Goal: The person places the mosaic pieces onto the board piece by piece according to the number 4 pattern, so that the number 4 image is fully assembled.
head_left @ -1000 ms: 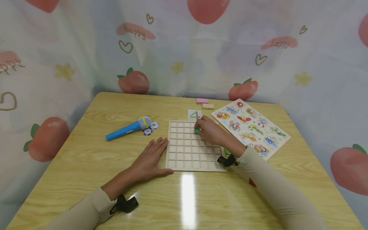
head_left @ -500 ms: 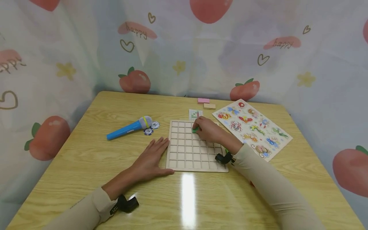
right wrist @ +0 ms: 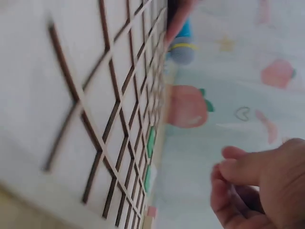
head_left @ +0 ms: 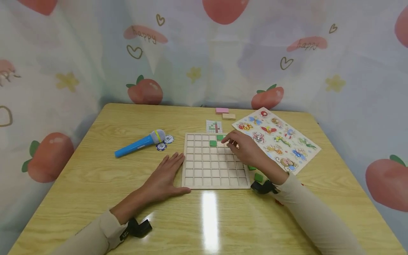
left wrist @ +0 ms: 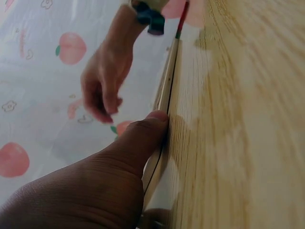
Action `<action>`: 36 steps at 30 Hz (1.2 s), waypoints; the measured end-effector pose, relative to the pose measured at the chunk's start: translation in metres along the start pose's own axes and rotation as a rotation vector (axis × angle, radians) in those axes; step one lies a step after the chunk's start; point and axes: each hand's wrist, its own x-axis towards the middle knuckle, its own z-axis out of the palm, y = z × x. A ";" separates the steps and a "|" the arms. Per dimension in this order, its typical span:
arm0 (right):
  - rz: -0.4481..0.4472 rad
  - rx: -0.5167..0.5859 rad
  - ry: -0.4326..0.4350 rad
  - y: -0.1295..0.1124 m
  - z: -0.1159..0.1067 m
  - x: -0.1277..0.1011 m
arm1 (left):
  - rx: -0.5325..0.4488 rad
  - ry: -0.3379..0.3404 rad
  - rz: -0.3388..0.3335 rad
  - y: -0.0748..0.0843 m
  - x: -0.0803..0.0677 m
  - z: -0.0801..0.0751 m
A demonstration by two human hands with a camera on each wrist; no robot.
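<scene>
A wooden grid board [head_left: 207,165] lies on the table in the head view. One green square tile [head_left: 213,143] sits in a cell of its second row, and another green tile [head_left: 220,137] fills a cell of the top row. My left hand [head_left: 162,177] lies spread along the board's left side, its thumb at the near corner; in the left wrist view the thumb [left wrist: 143,136] presses the board's edge. Over the board's upper right hovers my right hand [head_left: 247,148], fingers loosely bent. Nothing shows between its fingertips in the right wrist view.
Loose green tiles [head_left: 259,177] lie right of the board, red pieces [head_left: 278,202] under the right forearm. Behind it are a pattern card [head_left: 214,126], a pink block [head_left: 222,110] and a striped block [head_left: 228,116]. An insect puzzle board [head_left: 282,141] stands right, a toy microphone [head_left: 140,144] left.
My right hand has let go of the green tile in the second row and moved right, uncovering both placed tiles. My left hand stays against the board.
</scene>
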 end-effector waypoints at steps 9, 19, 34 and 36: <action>0.169 0.024 0.294 0.024 -0.013 -0.058 | 0.003 0.005 -0.002 -0.001 0.000 -0.001; 0.452 -0.016 0.141 0.050 0.002 -0.059 | -0.014 -0.016 -0.001 0.000 0.001 0.000; 0.454 -0.075 0.103 0.049 0.008 -0.051 | 0.015 -0.013 0.003 0.000 0.000 -0.001; 0.449 -0.078 0.102 0.044 0.005 -0.049 | 0.012 -0.014 0.003 0.000 0.000 -0.001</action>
